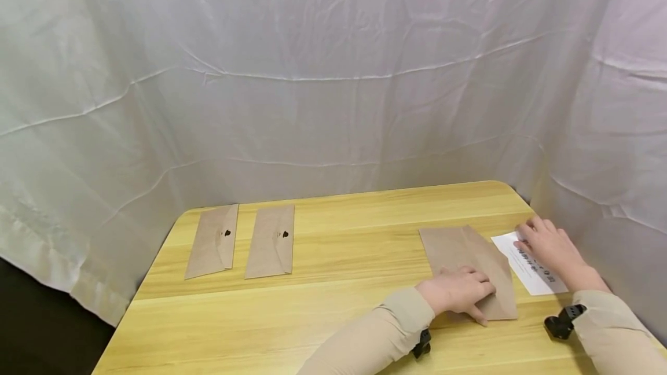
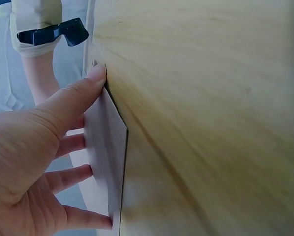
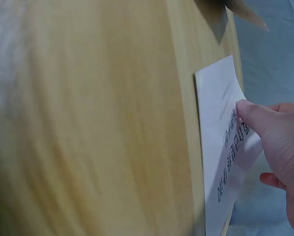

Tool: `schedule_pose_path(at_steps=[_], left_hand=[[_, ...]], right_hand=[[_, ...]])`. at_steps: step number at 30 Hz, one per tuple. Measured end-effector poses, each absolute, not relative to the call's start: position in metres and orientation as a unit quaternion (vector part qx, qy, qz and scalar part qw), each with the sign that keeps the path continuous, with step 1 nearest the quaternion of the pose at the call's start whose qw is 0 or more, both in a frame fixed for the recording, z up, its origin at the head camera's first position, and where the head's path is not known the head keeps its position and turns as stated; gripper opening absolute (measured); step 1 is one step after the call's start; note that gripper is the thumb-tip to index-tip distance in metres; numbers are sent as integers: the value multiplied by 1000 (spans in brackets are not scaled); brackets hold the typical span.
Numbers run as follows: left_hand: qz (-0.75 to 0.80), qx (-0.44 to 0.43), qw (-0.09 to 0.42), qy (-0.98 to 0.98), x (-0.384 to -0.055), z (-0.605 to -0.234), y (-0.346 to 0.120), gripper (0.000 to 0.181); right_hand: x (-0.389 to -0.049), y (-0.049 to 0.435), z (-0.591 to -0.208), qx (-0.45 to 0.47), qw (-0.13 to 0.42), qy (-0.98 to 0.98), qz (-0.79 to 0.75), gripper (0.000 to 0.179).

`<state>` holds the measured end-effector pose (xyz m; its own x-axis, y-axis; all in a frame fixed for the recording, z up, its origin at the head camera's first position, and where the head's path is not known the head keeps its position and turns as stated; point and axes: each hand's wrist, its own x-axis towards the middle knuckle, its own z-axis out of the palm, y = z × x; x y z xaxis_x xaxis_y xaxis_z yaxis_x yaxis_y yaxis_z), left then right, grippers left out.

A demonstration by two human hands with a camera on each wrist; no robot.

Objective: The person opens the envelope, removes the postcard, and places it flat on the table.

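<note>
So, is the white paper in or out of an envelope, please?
Out: the white paper lies beside a brown envelope, print showing, pinched by the right hand.

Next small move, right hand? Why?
Probably ease the white printed paper sheet left toward the flat brown paper envelope under the left hand: the right hand grips the sheet's edge, and the sheet lies just beside that envelope.

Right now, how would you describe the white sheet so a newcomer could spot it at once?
On the wooden table, go to the right side in the head view. Just right of the brown envelope under the left hand, the right hand pinches the white sheet. Unlike that envelope, it is white and bears dark printed characters.
</note>
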<state>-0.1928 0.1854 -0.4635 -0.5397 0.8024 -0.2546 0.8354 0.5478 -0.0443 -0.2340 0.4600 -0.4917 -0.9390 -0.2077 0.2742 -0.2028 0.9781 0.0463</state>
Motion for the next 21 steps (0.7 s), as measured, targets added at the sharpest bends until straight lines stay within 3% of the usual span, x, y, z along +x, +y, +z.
schedule_pose_path(at_steps=[12,21], left_hand=[[-83,450,97,884,-189,-465,191,61],[-90,437,73,892,-189,-470,190,60]], right_hand=[[-233,461,-490,78,60,-995,33,36],[-235,457,-493,76,74,-994,21,31]])
